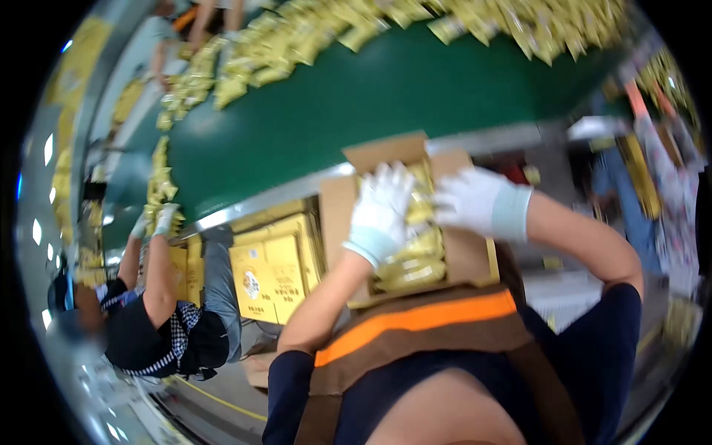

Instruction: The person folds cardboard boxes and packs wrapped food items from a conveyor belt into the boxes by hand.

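An open cardboard box (471, 256) stands in front of my body with its flaps folded out. Yellow packets (415, 263) lie in rows inside it. My left hand (384, 208), in a white glove with a pale green cuff, rests flat on the packets at the box's left side, fingers spread. Gloved the same way, my right hand (478, 202) is over the right side of the box, its fingertips near the packets, its fingers apart and slightly blurred. Neither hand visibly grips a packet.
Beyond the box runs a green conveyor (311, 126) with piled yellow packets (297, 37) along its far side. Flat yellow cartons (271, 271) stand to the left. A co-worker (163, 319) at the left handles packets; other people are at the right and far left.
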{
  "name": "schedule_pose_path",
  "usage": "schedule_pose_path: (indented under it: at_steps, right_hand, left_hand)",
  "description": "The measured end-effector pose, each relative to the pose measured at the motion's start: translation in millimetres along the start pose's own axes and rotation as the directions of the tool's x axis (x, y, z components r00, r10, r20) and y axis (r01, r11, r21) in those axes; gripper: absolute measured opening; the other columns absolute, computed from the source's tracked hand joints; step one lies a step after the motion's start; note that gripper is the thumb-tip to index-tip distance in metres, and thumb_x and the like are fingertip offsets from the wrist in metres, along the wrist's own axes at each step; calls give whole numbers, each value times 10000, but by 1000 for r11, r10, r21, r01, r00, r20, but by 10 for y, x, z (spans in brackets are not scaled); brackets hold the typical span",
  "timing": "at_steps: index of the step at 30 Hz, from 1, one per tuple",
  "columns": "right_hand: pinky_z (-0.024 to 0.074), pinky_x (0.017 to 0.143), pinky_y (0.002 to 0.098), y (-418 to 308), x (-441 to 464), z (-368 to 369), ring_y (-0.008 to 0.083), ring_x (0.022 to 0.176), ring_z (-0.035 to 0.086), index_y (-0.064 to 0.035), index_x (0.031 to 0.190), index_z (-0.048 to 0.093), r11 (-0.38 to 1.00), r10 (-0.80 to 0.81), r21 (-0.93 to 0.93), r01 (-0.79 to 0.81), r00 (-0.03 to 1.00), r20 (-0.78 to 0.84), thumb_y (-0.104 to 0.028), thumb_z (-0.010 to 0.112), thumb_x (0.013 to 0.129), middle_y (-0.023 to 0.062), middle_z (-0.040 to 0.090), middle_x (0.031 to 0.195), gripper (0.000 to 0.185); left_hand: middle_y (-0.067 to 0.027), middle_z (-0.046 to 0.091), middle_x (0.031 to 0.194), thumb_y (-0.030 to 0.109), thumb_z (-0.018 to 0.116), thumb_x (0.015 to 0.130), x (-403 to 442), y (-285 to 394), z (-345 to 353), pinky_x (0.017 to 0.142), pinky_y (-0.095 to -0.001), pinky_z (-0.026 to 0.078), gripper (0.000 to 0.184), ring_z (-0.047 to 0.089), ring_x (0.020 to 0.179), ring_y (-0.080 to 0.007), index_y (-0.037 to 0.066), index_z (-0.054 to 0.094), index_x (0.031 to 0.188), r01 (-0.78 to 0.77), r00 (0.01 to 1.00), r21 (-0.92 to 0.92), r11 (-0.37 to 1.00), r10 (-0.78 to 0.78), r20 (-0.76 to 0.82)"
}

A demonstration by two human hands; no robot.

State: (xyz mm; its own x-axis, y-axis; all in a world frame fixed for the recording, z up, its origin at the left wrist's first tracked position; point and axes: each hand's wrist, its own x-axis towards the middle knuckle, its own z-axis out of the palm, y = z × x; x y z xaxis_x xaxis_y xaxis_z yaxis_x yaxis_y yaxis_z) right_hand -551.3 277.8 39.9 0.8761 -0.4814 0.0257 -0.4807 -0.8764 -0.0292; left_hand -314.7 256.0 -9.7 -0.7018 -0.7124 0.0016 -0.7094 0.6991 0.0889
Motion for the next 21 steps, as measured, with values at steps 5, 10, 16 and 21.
schedule_pose_path:
  at_steps: [5,10,16,21]
  right_hand:
    - [517,725,366,328,276,296,236,969,601,-159,927,624,968,-249,0,250,964,91,-233,603,836,52,604,982,119]
    - [520,732,372,164,258,221,254,892,580,-123,880,578,924,-231,238,300,932,-281,-271,665,833,56,553,896,177]
    - [495,726,399,-79,134,-1499,300,848,583,-136,906,631,993,16,114,23,943,-333,-217,757,780,75,580,884,196]
    - [466,722,374,393,294,-2812,285,797,563,-39,896,583,937,218,-101,-335,785,-579,-90,780,719,110,546,840,270]
  left_hand:
    - [-247,360,1504,533,580,891,-54,19,-20,1143,-541,276,788,352,1377,-431,29,373,1461,-42,994,-56,998,36,-100]
    - [-170,570,1379,164,540,968,-149,-398,-231,1095,-357,401,508,539,1282,-261,15,446,1444,-101,911,-856,506,-298,-284]
    - [-211,589,1298,327,442,1045,-496,-1523,-183,986,-404,501,520,559,1234,-282,1,417,1449,-272,843,-815,-512,-535,54]
    - [-159,605,1291,367,521,969,-561,-938,620,989,-382,461,451,576,1179,-221,100,586,1326,332,904,-767,549,-417,93]
